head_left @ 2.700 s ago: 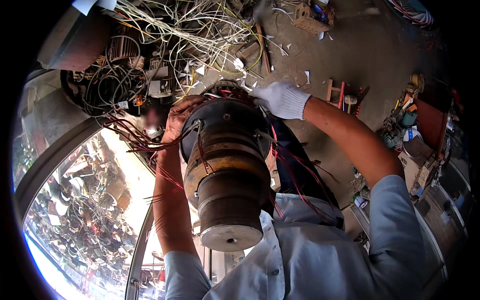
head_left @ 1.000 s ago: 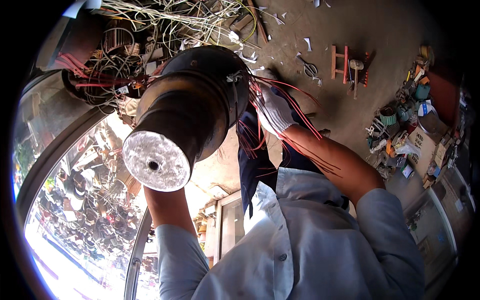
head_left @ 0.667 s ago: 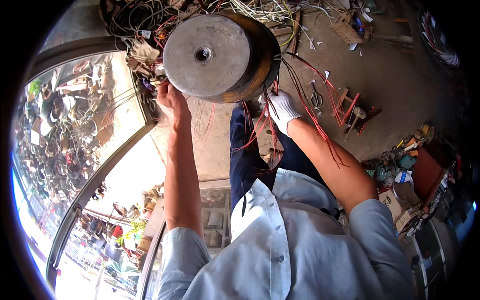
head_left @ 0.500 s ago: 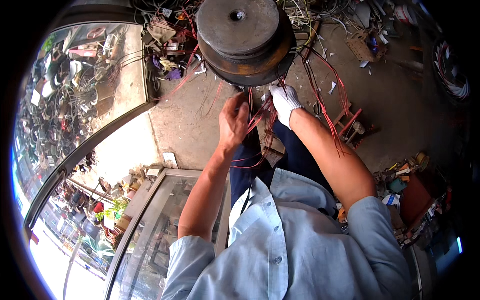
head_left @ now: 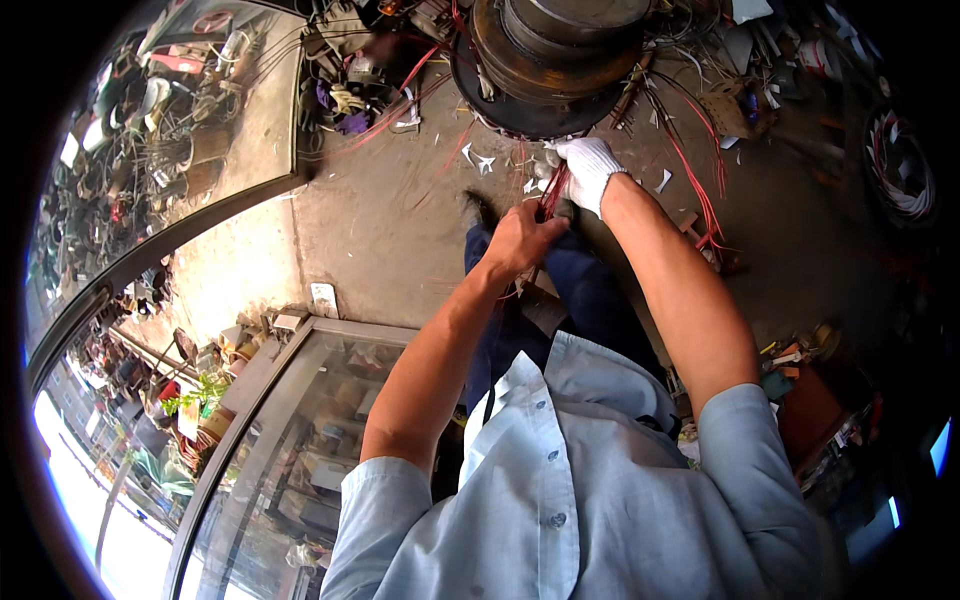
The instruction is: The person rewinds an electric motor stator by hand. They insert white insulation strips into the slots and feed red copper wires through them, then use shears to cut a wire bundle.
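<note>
A bundle of thin red wires (head_left: 556, 188) runs between my two hands, just below a heavy metal drum (head_left: 560, 75) with a wide dark disc at its base. My bare left hand (head_left: 522, 238) is closed round the lower part of the bundle. Higher up, by the disc's near edge, my right hand (head_left: 592, 168) in a white knitted glove has its fingers closed on the upper part of the wires. The right fingertips are partly hidden, as are the wire ends inside my left hand.
More red and dark wires (head_left: 708, 215) trail from the drum's right side toward the floor. Cables and scrap lie heaped behind it, with white scraps (head_left: 480, 160) on the floor. A glass-fronted cabinet (head_left: 300, 400) stands at the lower left; a wire coil (head_left: 900, 165) is at far right.
My left hand has come away from the disc, down and rightward, onto the wires, which now form a tighter bundle. The whole view has shifted, and the drum appears farther right and higher.
</note>
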Tool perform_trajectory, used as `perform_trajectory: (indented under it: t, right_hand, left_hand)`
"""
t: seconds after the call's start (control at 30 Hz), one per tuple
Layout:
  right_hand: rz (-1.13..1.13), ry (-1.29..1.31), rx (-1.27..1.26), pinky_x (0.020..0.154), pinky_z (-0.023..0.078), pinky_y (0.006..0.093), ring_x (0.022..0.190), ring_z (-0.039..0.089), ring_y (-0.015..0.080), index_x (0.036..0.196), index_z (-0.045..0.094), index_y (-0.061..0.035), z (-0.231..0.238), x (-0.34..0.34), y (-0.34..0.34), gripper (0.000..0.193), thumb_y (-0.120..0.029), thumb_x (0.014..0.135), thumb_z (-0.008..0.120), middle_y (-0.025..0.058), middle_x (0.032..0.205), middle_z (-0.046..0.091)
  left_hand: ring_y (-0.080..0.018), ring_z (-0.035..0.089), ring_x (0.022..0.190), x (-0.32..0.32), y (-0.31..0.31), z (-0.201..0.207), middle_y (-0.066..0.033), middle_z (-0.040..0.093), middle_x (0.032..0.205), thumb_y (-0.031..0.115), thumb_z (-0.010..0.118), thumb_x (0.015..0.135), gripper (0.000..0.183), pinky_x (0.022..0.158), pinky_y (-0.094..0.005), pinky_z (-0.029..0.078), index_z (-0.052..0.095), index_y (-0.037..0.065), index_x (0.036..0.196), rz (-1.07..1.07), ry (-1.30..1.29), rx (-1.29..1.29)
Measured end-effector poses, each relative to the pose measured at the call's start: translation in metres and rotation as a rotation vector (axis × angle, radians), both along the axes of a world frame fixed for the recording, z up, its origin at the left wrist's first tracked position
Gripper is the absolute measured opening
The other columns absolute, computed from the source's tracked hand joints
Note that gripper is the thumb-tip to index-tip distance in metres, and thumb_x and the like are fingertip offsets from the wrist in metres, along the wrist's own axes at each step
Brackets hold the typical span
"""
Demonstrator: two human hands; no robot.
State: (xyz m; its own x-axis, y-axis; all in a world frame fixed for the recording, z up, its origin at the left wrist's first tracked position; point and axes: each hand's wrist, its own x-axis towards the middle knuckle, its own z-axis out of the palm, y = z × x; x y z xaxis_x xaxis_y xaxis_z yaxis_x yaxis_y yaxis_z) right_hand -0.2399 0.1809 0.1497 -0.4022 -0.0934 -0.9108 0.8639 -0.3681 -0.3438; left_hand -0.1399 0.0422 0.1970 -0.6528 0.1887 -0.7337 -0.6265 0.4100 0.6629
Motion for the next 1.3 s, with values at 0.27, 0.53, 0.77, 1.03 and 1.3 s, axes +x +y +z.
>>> perform_trajectory:
  t: [0.27, 0.53, 0.77, 1.03, 1.3]
  right_hand:
    - [-0.054, -0.045, -0.063, 0.061, 0.049, 0.0454, 0.060, 0.053, 0.0231, 0.088, 0.054, -0.0113, -0.018, -0.005, -0.006, 0.013, -0.016, 0.099, 0.052, 0.0048, 0.070, 0.053]
    - [-0.250, -0.023, -0.074, 0.065, 0.050, 0.0502, 0.057, 0.046, 0.0228, 0.080, 0.050, -0.0076, 0.002, -0.003, -0.029, 0.021, -0.007, 0.099, 0.041, 0.0060, 0.065, 0.045]
    - [-0.222, 0.031, -0.153, 0.064, 0.050, 0.0462, 0.057, 0.045, 0.0229, 0.072, 0.046, -0.0084, -0.001, -0.002, -0.027, 0.025, -0.004, 0.097, 0.042, 0.0071, 0.062, 0.042]
    - [-0.187, 0.084, -0.076, 0.061, 0.050, 0.0363, 0.063, 0.059, 0.0236, 0.083, 0.057, -0.0084, -0.031, 0.000, -0.018, 0.013, -0.012, 0.096, 0.058, 0.0079, 0.068, 0.058]
    - [0.019, 0.107, -0.227, 0.065, 0.055, 0.0386, 0.073, 0.066, 0.0219, 0.101, 0.064, -0.0086, 0.008, 0.006, 0.010, 0.014, -0.022, 0.097, 0.061, 0.0072, 0.085, 0.067]
  left_hand:
    - [-0.0416, 0.065, 0.090, -0.010, -0.105, 0.056, -0.0222, 0.068, 0.089, 0.039, 0.064, 0.093, 0.035, 0.078, -0.0483, 0.050, 0.066, 0.004, 0.098, -0.382, 0.208, -0.368]
    - [-0.0374, 0.061, 0.116, -0.015, -0.072, 0.022, -0.0203, 0.066, 0.120, 0.049, 0.073, 0.079, 0.062, 0.100, -0.0466, 0.048, 0.063, 0.006, 0.122, -0.589, 0.278, -0.467]
    - [-0.0409, 0.060, 0.120, -0.030, -0.034, 0.016, -0.0233, 0.066, 0.122, 0.050, 0.070, 0.081, 0.066, 0.101, -0.0481, 0.047, 0.062, 0.000, 0.124, -0.406, 0.364, -0.463]
    - [-0.0394, 0.067, 0.089, -0.045, -0.028, -0.009, -0.0229, 0.069, 0.091, 0.038, 0.058, 0.096, 0.045, 0.081, -0.0480, 0.050, 0.067, -0.006, 0.100, -0.290, 0.331, -0.179]
    - [-0.0094, 0.043, 0.049, -0.072, -0.047, 0.001, 0.0008, 0.050, 0.062, 0.038, 0.054, 0.101, 0.038, 0.043, -0.0289, 0.032, 0.067, 0.004, 0.093, -0.127, -0.047, 0.073]
